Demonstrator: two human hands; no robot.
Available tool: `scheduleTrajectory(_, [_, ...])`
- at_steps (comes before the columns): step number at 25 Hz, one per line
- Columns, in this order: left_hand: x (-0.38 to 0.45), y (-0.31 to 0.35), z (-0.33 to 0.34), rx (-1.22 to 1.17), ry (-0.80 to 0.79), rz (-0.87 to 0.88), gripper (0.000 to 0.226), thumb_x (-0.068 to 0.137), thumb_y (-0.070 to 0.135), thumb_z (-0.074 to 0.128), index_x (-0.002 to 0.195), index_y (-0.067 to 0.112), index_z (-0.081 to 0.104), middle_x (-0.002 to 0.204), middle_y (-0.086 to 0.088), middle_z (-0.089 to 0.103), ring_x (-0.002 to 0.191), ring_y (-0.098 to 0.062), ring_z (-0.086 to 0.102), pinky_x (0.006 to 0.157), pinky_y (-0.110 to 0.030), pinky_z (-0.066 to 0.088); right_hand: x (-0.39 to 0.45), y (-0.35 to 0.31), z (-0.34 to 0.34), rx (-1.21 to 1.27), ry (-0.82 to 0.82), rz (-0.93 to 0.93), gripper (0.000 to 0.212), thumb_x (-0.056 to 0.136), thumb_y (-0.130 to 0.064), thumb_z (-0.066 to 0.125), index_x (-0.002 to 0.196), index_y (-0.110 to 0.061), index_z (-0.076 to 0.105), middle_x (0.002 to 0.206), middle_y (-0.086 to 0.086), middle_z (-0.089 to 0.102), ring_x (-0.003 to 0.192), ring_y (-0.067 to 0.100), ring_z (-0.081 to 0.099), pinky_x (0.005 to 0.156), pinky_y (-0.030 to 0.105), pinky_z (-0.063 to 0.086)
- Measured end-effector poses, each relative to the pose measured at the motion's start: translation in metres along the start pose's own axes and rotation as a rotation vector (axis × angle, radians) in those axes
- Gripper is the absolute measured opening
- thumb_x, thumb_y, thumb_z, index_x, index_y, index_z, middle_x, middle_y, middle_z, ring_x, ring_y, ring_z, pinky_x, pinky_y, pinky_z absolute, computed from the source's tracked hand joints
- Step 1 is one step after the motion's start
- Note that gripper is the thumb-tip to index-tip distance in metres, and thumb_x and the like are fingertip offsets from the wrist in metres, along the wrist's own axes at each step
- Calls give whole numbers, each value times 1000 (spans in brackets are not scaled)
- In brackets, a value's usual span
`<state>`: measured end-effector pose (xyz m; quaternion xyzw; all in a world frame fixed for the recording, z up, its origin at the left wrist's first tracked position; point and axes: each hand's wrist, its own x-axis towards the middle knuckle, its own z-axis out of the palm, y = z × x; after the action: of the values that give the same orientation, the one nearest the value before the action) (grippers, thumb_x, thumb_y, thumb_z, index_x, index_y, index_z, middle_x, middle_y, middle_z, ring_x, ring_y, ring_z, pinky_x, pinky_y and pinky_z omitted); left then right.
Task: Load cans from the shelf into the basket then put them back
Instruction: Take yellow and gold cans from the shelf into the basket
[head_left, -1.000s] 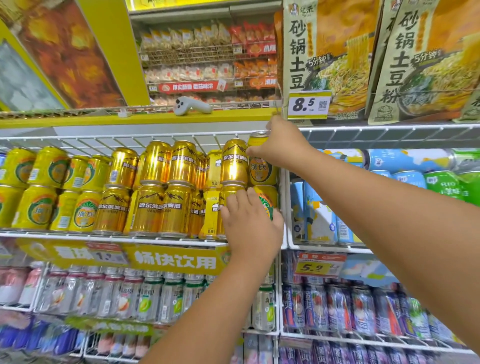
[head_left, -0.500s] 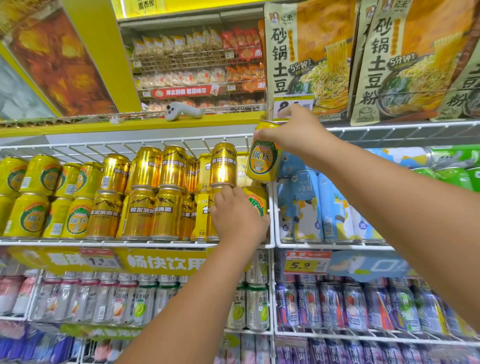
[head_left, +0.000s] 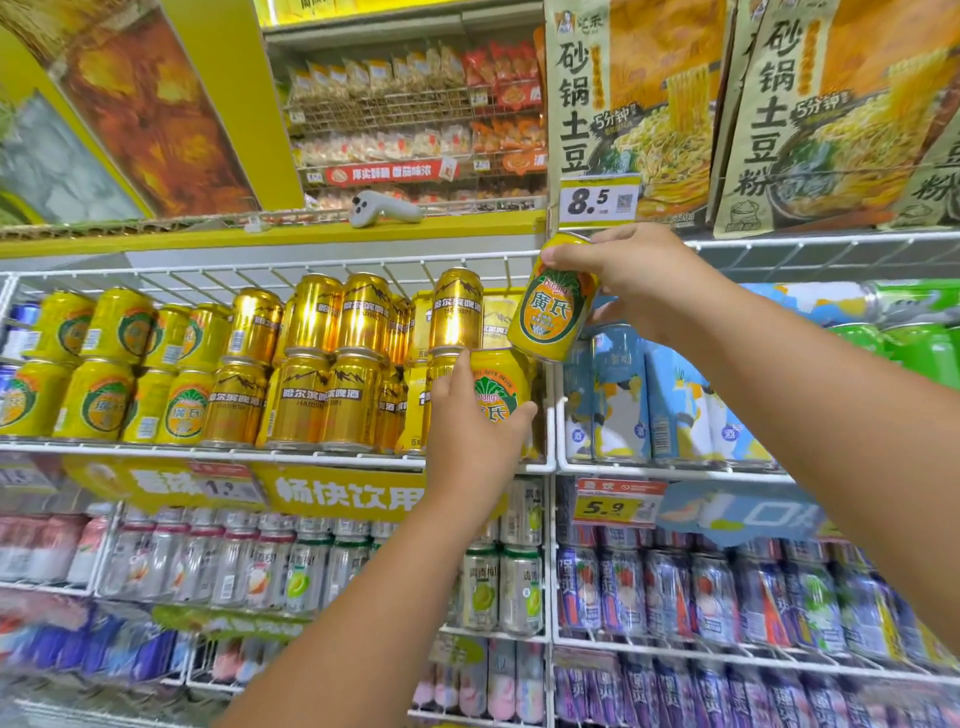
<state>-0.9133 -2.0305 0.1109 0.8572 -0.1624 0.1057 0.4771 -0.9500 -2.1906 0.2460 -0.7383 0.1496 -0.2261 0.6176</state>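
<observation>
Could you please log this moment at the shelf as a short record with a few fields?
setting: shop shelf of white wire, stocked with drink cans
right hand: grips a yellow can, tilted, lifted clear of the shelf
left hand: curled round a second yellow can, bottom row
neighbours: gold cans stacked in two tiers to the left
above: white controller on the yellow ledge
basket: not in view

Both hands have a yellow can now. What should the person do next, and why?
Probably pull the lower yellow can straight out off the wire shelf. The left hand already grips it there, while the right hand holds the upper yellow can tilted, clear of the shelf. No basket shows.
</observation>
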Motion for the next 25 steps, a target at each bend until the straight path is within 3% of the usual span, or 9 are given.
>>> scheduleTrajectory(4, [-7,-9,-32,-70,18,-30,91,82,46,78,155,29,29,140,3,41,116,-13,50,92,-28,46,-4,6,16,111,-52,1,28,77,-25,86,92,-11,67,86,3,73,70,10,71,55,28,55])
scheduleTrajectory(8, [-10,-25,-70,-129,14,-35,89,80,45,80,153,30,33,139,5,43,115,-12,50,96,-30,47,-13,13,42,271,-57,102,43,72,-23,89,107,-4,72,101,12,76,99,26,72,65,39,61])
scheduleTrajectory(11, [-9,-48,-108,-138,2,-49,92,78,47,82,154,31,32,146,4,42,129,-16,47,107,-37,45,-37,24,69,259,-101,119,26,78,-25,84,98,-11,74,84,3,76,84,21,71,62,36,61])
scheduleTrajectory(13, [-9,-66,-138,-133,-10,-33,92,77,48,82,153,32,33,145,6,44,127,-14,48,106,-41,48,-57,39,96,247,-127,140,25,80,-27,82,99,-15,72,88,3,77,85,22,71,75,42,62])
scheduleTrajectory(17, [-18,-111,-200,-124,-87,-1,88,80,45,81,153,31,34,133,13,42,115,-5,42,93,-25,40,-102,71,161,250,-157,175,34,79,-27,82,109,-18,69,106,6,76,94,22,73,80,41,59])
scheduleTrajectory(19, [-26,-138,-221,-126,-145,-31,91,80,44,81,154,32,30,140,10,42,124,-10,45,98,-28,43,-123,87,187,248,-167,203,40,76,-25,85,112,-15,69,109,8,76,102,27,72,89,47,57])
scheduleTrajectory(21, [-35,-166,-235,-119,-194,-74,95,78,45,83,155,33,29,148,5,41,130,-17,48,104,-40,49,-143,101,213,223,-166,236,53,72,-26,89,119,-13,67,110,9,76,103,29,72,96,51,54])
scheduleTrajectory(23, [-43,-195,-242,-116,-226,-115,97,77,43,84,156,32,28,150,4,41,129,-18,50,104,-44,50,-157,118,238,185,-158,261,77,59,-34,95,126,-14,63,114,6,74,100,26,74,91,49,57])
scheduleTrajectory(25, [-51,-223,-246,-131,-242,-179,92,76,42,85,152,30,35,143,7,47,126,-17,53,102,-43,51,-165,138,261,174,-149,289,85,53,-37,97,126,-15,61,118,5,72,95,23,75,76,40,60])
